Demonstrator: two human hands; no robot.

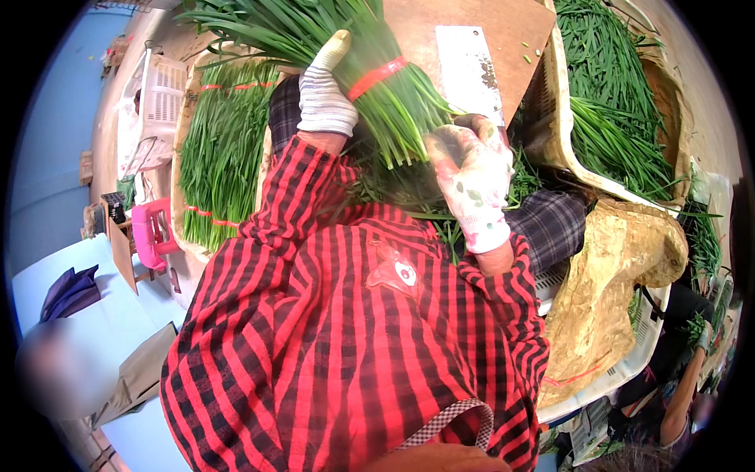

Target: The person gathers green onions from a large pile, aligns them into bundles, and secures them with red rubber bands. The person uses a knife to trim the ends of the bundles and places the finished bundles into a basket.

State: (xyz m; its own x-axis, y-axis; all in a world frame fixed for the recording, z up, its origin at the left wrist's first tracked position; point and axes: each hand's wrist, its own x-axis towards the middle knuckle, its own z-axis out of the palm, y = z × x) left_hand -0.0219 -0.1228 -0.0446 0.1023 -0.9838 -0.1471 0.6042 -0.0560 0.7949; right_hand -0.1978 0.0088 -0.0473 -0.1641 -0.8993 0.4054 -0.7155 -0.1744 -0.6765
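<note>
A thick bunch of green garlic chives (389, 112), bound with red tape (377, 78), lies slantwise in front of me, its cut stem ends pointing down and right. My left hand (330, 88), in a striped white knit glove, grips the bunch beside the tape with the thumb across the leaves. Near the stem ends is my right hand (472, 171), in a flowered, stained glove, its fingers curled at the edge of the stems; whether they pinch any stem is unclear. Behind the bunch, a worn white metal plate (470, 71) lies on a brown wooden board (413, 17).
At left, a crate (180, 171) holds taped chive bunches. At right, a cream plastic crate (563, 118) holds loose chives. A yellowish sack (601, 283) lies over another crate below it. Loose leaves cover my lap. A pink stool (150, 236) and other people are farther off.
</note>
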